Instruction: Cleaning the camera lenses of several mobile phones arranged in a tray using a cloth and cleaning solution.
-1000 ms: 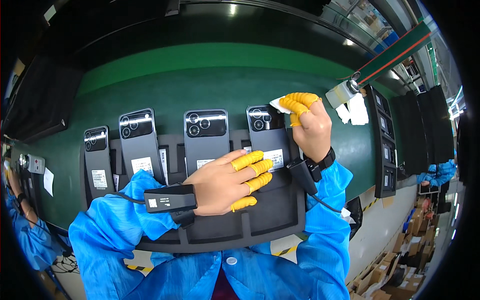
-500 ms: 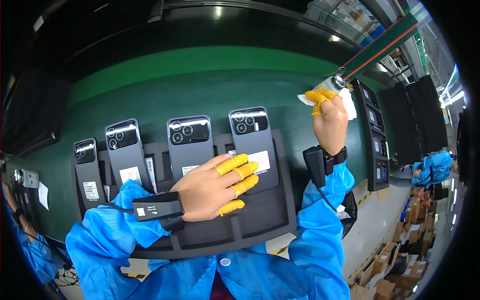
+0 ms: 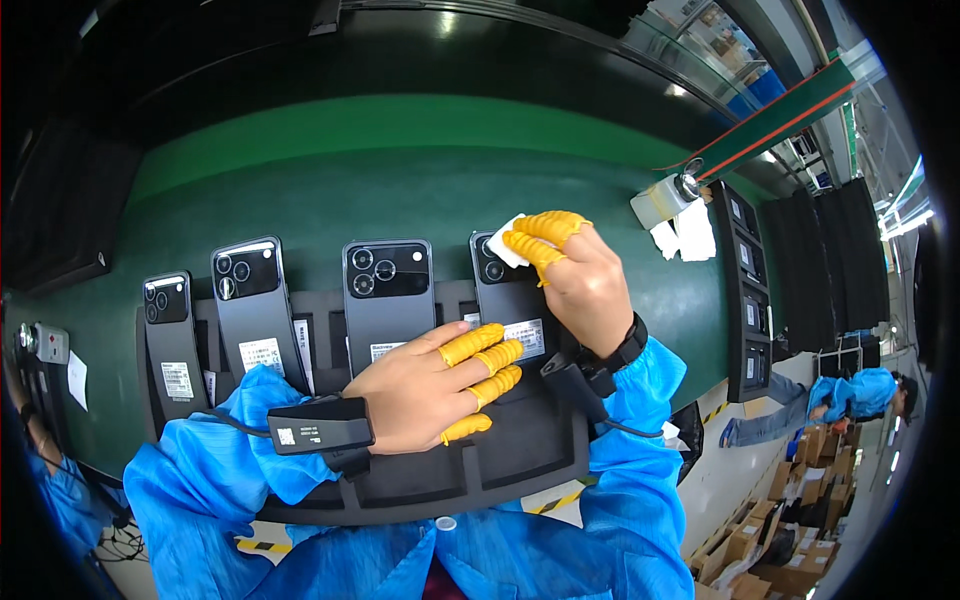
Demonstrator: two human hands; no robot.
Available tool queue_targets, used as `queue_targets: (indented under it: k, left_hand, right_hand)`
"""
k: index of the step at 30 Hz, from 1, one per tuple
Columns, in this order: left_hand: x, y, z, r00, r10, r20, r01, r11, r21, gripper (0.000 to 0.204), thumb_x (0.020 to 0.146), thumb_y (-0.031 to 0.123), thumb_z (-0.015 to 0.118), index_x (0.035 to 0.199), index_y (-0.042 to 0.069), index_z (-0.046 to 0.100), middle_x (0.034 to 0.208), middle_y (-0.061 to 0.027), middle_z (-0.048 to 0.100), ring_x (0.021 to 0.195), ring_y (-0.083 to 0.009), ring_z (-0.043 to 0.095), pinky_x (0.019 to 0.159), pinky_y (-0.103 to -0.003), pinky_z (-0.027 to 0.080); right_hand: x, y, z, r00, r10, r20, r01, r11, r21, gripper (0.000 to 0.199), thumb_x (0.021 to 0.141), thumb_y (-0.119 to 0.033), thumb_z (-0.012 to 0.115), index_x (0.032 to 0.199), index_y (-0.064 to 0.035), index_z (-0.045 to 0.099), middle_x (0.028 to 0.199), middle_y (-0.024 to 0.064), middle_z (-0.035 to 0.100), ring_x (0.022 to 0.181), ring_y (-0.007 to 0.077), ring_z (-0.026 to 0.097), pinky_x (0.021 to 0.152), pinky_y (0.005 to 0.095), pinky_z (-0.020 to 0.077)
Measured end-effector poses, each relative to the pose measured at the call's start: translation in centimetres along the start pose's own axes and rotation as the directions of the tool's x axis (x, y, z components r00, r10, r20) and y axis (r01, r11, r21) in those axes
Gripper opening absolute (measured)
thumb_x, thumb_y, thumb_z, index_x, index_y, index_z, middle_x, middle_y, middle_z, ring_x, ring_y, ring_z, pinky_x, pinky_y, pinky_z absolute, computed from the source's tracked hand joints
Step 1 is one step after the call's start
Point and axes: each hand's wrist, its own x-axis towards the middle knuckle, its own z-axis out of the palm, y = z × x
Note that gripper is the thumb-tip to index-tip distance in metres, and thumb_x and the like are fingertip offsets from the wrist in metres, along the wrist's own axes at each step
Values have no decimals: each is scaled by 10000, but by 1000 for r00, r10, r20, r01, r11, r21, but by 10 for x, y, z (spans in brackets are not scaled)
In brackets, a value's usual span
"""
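Four grey phones lie backs up in a dark foam tray (image 3: pixel 520 460), a sticker on each: the far-left phone (image 3: pixel 168 340), the second phone (image 3: pixel 240 320), the third phone (image 3: pixel 390 315) and the rightmost phone (image 3: pixel 510 300). Against the camera block of the rightmost one, my right hand (image 3: pixel 585 285) pinches a folded white wipe (image 3: pixel 508 243). My left hand (image 3: pixel 430 390) is open, fingers stretched out and spread, with its fingertips by that phone's lower left side. Yellow finger cots cover the fingers of both hands.
A white bottle with a metal top (image 3: pixel 660 203) stands at the right beside white wipes (image 3: pixel 692 232). Beyond them, a black tray (image 3: pixel 738 370) holds more devices. Another person in blue (image 3: pixel 860 395) is at far right; another person's arm (image 3: pixel 45 440) shows at left.
My right hand has moved left and nearer, from the bottle and wipes to the rightmost phone, bringing a white wipe. My left hand has stayed nearly in place.
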Motion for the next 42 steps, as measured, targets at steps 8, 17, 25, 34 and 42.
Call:
queue_targets:
  k: [8,17,25,34,42]
  left_hand:
    - [-4,0,2,1000,0,-15,1,999,37,504,888,358,594,1319,105,527,1370,-116,491,1315,-316,423,1129,-460,296]
    - [-1,-1,4,999,25,-32,-23,998,57,489,885,360,593,1301,108,546,1212,-101,573,1251,-307,490,1124,-466,308]
    - [-5,-2,6,1000,1,-30,1,999,48,504,885,352,597,1315,99,531,1369,-119,491,1317,-307,423,1128,-459,298]
    - [-1,-2,4,1000,8,-8,-8,999,50,506,887,352,593,1320,98,526,1385,-118,482,1325,-311,413,1134,-449,286]
    - [-4,-1,8,1000,4,-28,-3,1000,30,508,889,352,593,1329,107,523,1387,-109,480,1327,-304,412,1134,-448,290]
  right_hand:
    - [-10,-10,-39,941,12,339,-40,996,76,164,515,16,628,672,-4,672,751,108,602,688,305,592,637,367,523]
    - [1,-26,-2,974,-213,78,199,968,155,249,622,-62,635,861,-12,683,916,95,625,812,275,612,727,359,535]
    - [-14,12,-34,989,66,135,-47,989,-138,175,510,15,638,672,-15,696,672,102,599,639,292,600,621,391,515]
    - [5,1,5,987,-153,48,153,988,6,195,638,-44,649,824,-21,702,857,96,641,819,269,632,749,362,537]
    - [-23,39,-25,971,223,-92,-241,907,-346,131,601,56,656,728,24,654,774,138,609,752,325,598,644,417,512]
